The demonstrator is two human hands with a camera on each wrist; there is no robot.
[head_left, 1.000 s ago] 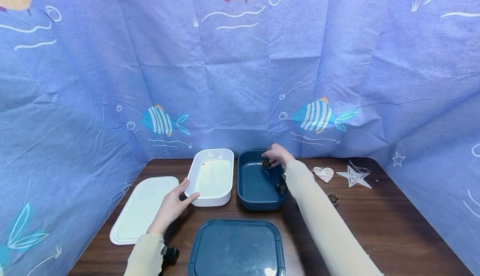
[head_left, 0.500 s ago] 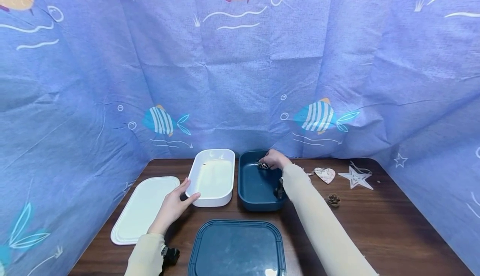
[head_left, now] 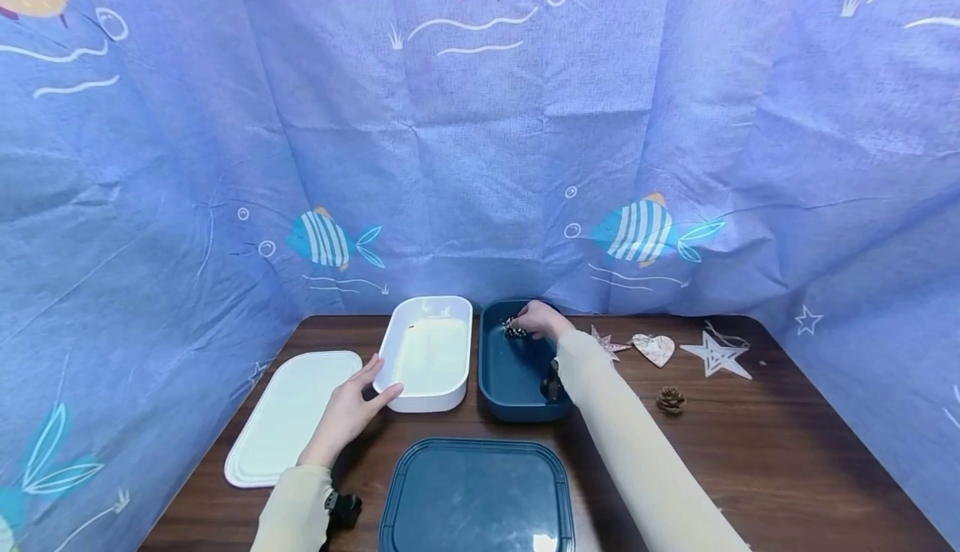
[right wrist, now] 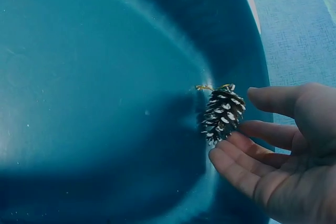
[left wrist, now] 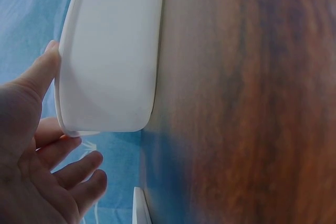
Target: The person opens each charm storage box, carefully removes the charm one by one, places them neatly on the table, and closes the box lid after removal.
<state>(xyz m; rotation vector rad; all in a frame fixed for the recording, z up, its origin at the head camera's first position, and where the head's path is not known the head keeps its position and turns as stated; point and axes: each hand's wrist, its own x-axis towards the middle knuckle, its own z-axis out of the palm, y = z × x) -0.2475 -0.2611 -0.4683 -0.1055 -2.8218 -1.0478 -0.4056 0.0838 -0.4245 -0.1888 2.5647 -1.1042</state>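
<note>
In the head view, my left hand [head_left: 351, 406] holds the near-left corner of a white box [head_left: 424, 402]. The left wrist view shows the thumb against its rim and the forefinger round the corner; the other fingers curl loosely. Inside the dark blue box [head_left: 525, 412] is my right hand [head_left: 542, 318], near the far end. A pine cone [right wrist: 224, 115] with white-tipped scales and a gold string sits there against the wall in the right wrist view. My fingertips lie beside the cone, while the thumb stands apart from it.
A white lid [head_left: 292, 419] lies at left, and a dark blue lid [head_left: 477, 498] in front. Right of the boxes are a patterned star [head_left: 609, 344], a heart [head_left: 654, 349], a white star [head_left: 716, 356] and a brown pine cone [head_left: 671, 400]. A blue curtain [head_left: 480, 160] hangs behind the table.
My right hand has moved a little left inside the dark blue box, and the white-tipped pine cone has shifted left with it. The left hand has stayed at the white box.
</note>
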